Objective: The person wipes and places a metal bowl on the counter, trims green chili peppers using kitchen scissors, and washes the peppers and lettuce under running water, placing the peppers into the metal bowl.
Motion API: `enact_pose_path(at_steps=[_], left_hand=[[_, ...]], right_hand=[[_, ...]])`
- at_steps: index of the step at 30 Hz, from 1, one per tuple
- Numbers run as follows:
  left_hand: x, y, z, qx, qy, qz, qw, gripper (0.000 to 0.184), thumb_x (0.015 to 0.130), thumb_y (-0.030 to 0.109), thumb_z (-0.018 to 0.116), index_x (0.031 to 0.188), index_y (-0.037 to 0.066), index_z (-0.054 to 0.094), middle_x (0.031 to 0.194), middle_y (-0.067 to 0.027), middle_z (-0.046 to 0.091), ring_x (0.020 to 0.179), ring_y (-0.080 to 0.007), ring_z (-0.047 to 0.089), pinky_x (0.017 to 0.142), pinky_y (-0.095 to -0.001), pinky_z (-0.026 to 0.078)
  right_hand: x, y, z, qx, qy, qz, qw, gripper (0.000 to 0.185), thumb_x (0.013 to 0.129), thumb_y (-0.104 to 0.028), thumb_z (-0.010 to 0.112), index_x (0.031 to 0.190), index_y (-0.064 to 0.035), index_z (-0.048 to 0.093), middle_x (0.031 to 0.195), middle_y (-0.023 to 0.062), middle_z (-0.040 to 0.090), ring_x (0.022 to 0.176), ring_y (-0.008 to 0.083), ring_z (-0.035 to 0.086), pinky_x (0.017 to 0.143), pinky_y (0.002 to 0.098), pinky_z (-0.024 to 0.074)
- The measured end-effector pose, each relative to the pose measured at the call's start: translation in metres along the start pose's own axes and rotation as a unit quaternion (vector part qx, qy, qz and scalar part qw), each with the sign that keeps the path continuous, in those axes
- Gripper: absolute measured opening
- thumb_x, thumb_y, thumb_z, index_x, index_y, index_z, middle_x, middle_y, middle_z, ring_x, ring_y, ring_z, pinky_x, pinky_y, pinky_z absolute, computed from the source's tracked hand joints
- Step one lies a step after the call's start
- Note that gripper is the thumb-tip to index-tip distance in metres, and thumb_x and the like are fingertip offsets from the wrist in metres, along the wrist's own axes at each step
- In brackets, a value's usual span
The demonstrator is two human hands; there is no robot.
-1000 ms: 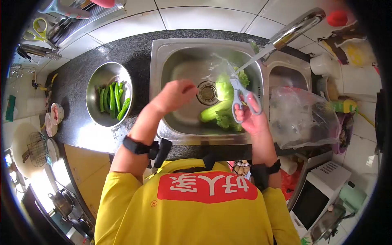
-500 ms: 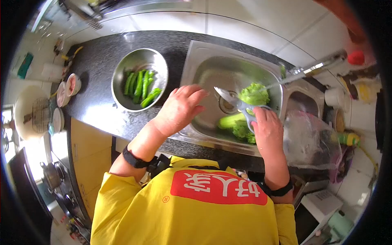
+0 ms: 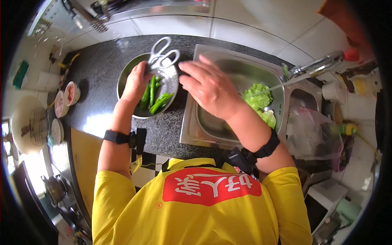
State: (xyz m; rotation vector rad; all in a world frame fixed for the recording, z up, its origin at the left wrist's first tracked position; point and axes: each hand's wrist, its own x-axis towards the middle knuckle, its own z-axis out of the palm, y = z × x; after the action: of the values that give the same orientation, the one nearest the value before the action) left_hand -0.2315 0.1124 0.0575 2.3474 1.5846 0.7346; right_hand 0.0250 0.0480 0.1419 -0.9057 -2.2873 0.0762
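Observation:
My left hand (image 3: 136, 83) is over the steel bowl (image 3: 174, 81), closed at the blade end of the grey-handled scissors (image 3: 164, 57); their blades are mostly hidden by the hand. The two handle loops point away from me, over the bowl's far rim. Green peppers (image 3: 152, 92) lie in the bowl beside my fingers. My right hand (image 3: 212, 87) hovers over the sink's left edge, fingers apart and slightly blurred, holding nothing. Leafy green lettuce (image 3: 258, 97) rests in the sink (image 3: 222, 130) to its right.
Water runs from the faucet (image 3: 322, 63) onto the lettuce. A clear plastic bag (image 3: 312, 134) lies right of the sink. Small bowls with pink contents (image 3: 72, 93) stand at the counter's left end. A tiled wall (image 3: 253, 34) rises behind.
The scissors have gone from my right hand over the sink to my left hand at the bowl. Both hands moved left. The greens in the sink lie differently.

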Motion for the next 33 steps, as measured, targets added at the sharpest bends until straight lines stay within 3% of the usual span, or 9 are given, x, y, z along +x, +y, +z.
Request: enact_pose_path(at_steps=[4, 7, 12, 16, 20, 22, 24, 27, 33], left_hand=[[0.002, -0.024, 0.016, 0.039, -0.057, -0.074, 0.995, 0.040, 0.070, 0.009, 0.065, 0.107, 0.003, 0.049, 0.096, -0.0201, 0.055, 0.092, -0.0370, 0.053, 0.079, -0.0419, 0.044], [0.003, -0.035, 0.023, 0.073, -0.033, -0.068, 0.994, 0.041, 0.070, 0.011, 0.066, 0.107, 0.004, 0.050, 0.096, -0.0198, 0.056, 0.091, -0.0359, 0.054, 0.079, -0.0420, 0.044], [0.001, -0.055, 0.016, 0.118, -0.082, -0.081, 0.986, 0.044, 0.069, 0.015, 0.067, 0.109, 0.004, 0.052, 0.103, -0.0167, 0.057, 0.095, -0.0298, 0.056, 0.081, -0.0366, 0.044], [0.002, -0.010, -0.009, 0.101, -0.026, -0.086, 0.991, 0.037, 0.071, 0.016, 0.066, 0.105, 0.005, 0.055, 0.101, -0.0152, 0.058, 0.098, -0.0297, 0.054, 0.085, -0.0363, 0.043], [-0.011, 0.072, -0.021, 0.073, 0.014, 0.020, 0.997, 0.027, 0.074, 0.012, 0.064, 0.100, 0.006, 0.058, 0.099, -0.0133, 0.059, 0.092, -0.0279, 0.057, 0.081, -0.0348, 0.046], [-0.024, 0.096, -0.011, 0.105, 0.002, 0.088, 0.991, 0.035, 0.067, 0.013, 0.070, 0.099, 0.009, 0.057, 0.101, -0.0115, 0.057, 0.092, -0.0301, 0.056, 0.078, -0.0367, 0.046], [-0.032, 0.116, -0.001, 0.156, -0.029, 0.121, 0.980, 0.044, 0.063, 0.013, 0.072, 0.103, 0.010, 0.055, 0.103, -0.0105, 0.056, 0.094, -0.0299, 0.055, 0.078, -0.0376, 0.045], [-0.045, 0.109, 0.014, 0.147, -0.105, 0.069, 0.981, 0.044, 0.063, 0.004, 0.069, 0.104, 0.011, 0.054, 0.101, -0.0110, 0.056, 0.095, -0.0291, 0.055, 0.078, -0.0385, 0.045], [-0.051, 0.106, 0.024, 0.149, -0.092, -0.014, 0.984, 0.041, 0.066, -0.003, 0.062, 0.104, 0.011, 0.054, 0.099, -0.0115, 0.056, 0.091, -0.0299, 0.055, 0.078, -0.0374, 0.045]], right_hand=[[-0.095, 0.025, 0.011, 0.144, 0.026, 0.274, 0.951, 0.009, 0.075, -0.010, 0.061, 0.081, -0.0037, 0.060, 0.084, 0.0097, 0.060, 0.076, 0.0255, 0.060, 0.069, 0.0330, 0.0488], [-0.170, 0.067, -0.006, 0.428, 0.171, 0.584, 0.669, 0.012, 0.082, -0.013, 0.057, 0.088, -0.0031, 0.061, 0.078, 0.0031, 0.061, 0.071, 0.0122, 0.058, 0.065, 0.0263, 0.0488], [-0.193, 0.124, -0.046, 0.590, 0.237, 0.603, 0.482, 0.028, 0.085, -0.026, 0.055, 0.098, -0.0005, 0.055, 0.089, 0.0100, 0.060, 0.083, 0.0191, 0.058, 0.075, 0.0335, 0.0487], [-0.154, 0.137, -0.051, 0.624, 0.199, 0.562, 0.506, 0.029, 0.086, -0.029, 0.053, 0.093, -0.0008, 0.057, 0.088, 0.0107, 0.060, 0.083, 0.0197, 0.059, 0.075, 0.0342, 0.0488], [-0.152, 0.132, -0.063, 0.645, -0.168, 0.463, 0.584, 0.031, 0.086, -0.032, 0.053, 0.094, -0.0031, 0.060, 0.092, 0.0088, 0.061, 0.083, 0.0170, 0.058, 0.073, 0.0282, 0.0463], [-0.159, 0.138, -0.076, 0.410, -0.262, 0.551, 0.678, 0.034, 0.085, -0.034, 0.053, 0.097, -0.0035, 0.060, 0.092, 0.0078, 0.061, 0.083, 0.0169, 0.058, 0.074, 0.0279, 0.0455], [-0.182, 0.155, -0.065, 0.436, -0.121, 0.609, 0.651, 0.030, 0.081, -0.027, 0.060, 0.099, -0.0033, 0.059, 0.093, 0.0071, 0.061, 0.085, 0.0172, 0.057, 0.078, 0.0290, 0.0444], [-0.219, 0.155, -0.037, 0.115, -0.238, 0.497, 0.827, 0.047, 0.071, -0.007, 0.065, 0.116, -0.0143, 0.053, 0.116, 0.0094, 0.052, 0.107, 0.0226, 0.050, 0.089, 0.0386, 0.0404], [-0.265, 0.149, 0.007, -0.194, -0.321, 0.327, 0.868, 0.057, 0.071, -0.001, 0.057, 0.120, -0.0278, 0.049, 0.136, 0.0072, 0.033, 0.128, 0.0252, 0.027, 0.100, 0.0427, 0.0292]])
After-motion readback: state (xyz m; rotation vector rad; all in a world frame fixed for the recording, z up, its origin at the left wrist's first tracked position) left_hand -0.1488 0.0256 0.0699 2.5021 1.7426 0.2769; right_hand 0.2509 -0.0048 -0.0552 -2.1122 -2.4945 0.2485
